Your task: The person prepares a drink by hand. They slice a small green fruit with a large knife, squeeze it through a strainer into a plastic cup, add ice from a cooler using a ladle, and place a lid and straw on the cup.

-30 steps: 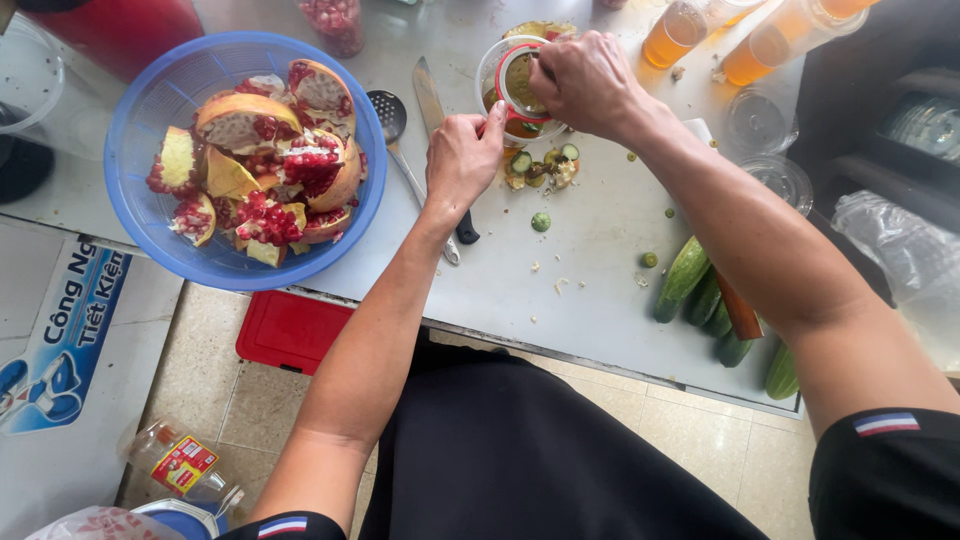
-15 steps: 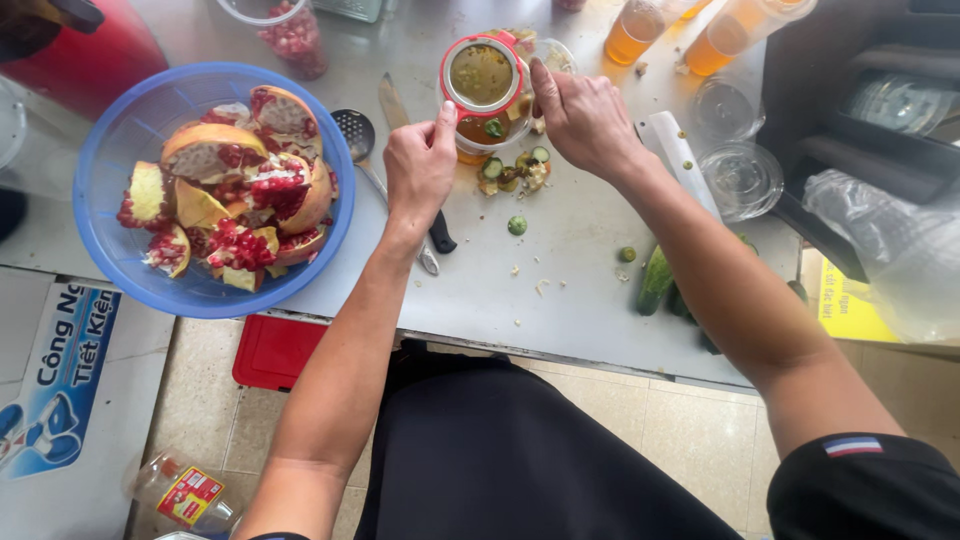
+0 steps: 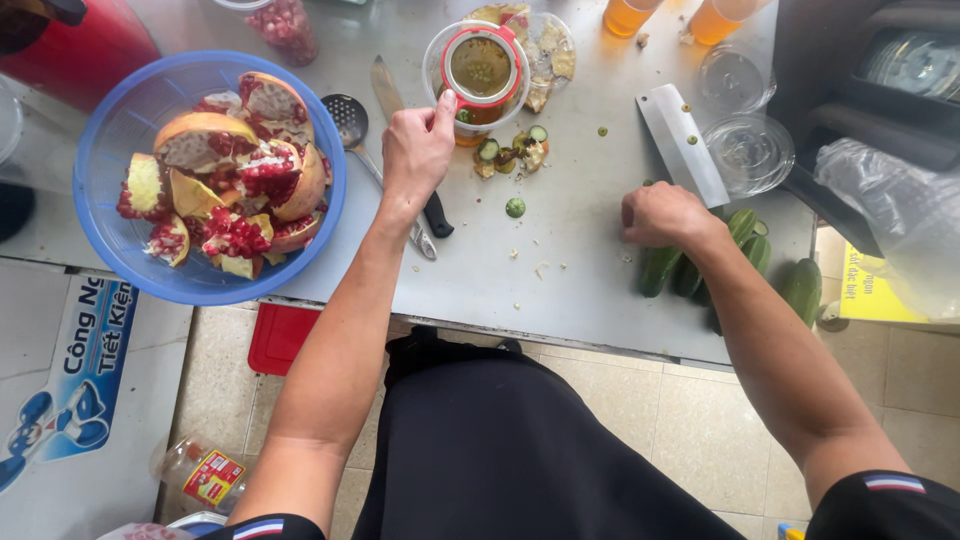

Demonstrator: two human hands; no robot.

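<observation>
My left hand (image 3: pixel 417 150) grips the near side of a clear plastic cup (image 3: pixel 478 112) that carries a red-rimmed strainer (image 3: pixel 483 65); yellow-green juice and seeds show inside the strainer. My right hand (image 3: pixel 664 214) rests on the grey metal counter (image 3: pixel 560 270), fingers curled over a pile of small green cucumbers (image 3: pixel 742 258) at the counter's right front edge. Squeezed small green fruit halves (image 3: pixel 508 155) lie just beside the cup. A cleaver (image 3: pixel 682 142) lies flat behind my right hand.
A blue plastic bowl (image 3: pixel 110 235) of cut pomegranate pieces sits at the left. A slotted ladle (image 3: pixel 347 117) and a black-handled knife (image 3: pixel 436 213) lie near my left hand. Cups of orange juice (image 3: pixel 628 14) and clear lids (image 3: pixel 748 150) stand at the back right. A red container (image 3: pixel 85 45) stands far left.
My right hand has left the cup and strainer and moved right and down to the cucumbers. My left hand stays on the cup.
</observation>
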